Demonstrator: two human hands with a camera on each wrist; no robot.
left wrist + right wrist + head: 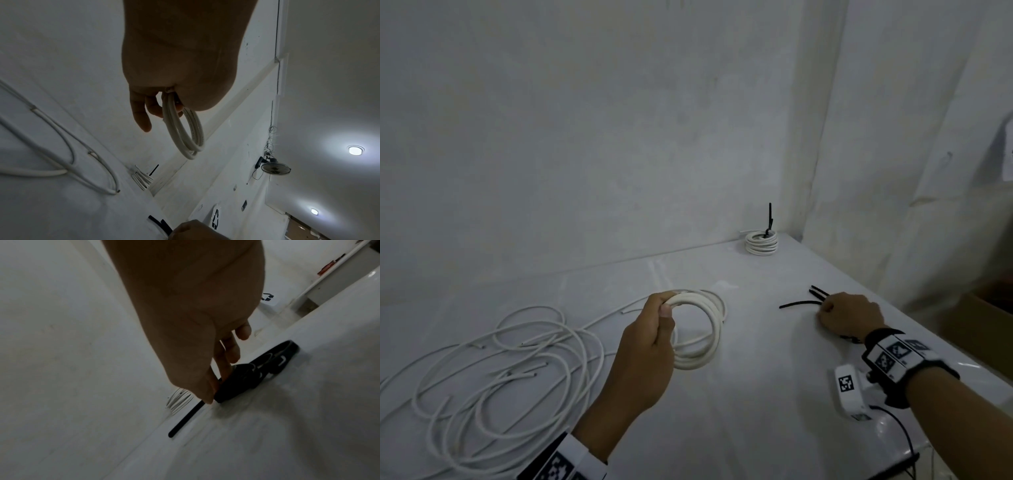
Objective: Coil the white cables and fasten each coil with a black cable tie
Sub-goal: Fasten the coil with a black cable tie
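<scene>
My left hand (664, 310) grips a coil of white cable (710, 329) by its top and holds it upright over the table; the left wrist view shows the coil (186, 134) hanging from my curled fingers (141, 118). My right hand (825, 308) rests on the table to the right, over a small bunch of black cable ties (799, 303). In the right wrist view its thumb and fingers (224, 368) pinch one black tie (185, 418) that lies flat on the table. A finished coil (762, 244) with an upright black tie (769, 219) stands at the far corner.
Loose white cables (500, 370) sprawl over the table's left half. The white table (756, 394) ends at a wall behind and an edge at the right, with a cardboard box (983, 329) beyond it. A thin black cord (897, 431) trails from my right wrist.
</scene>
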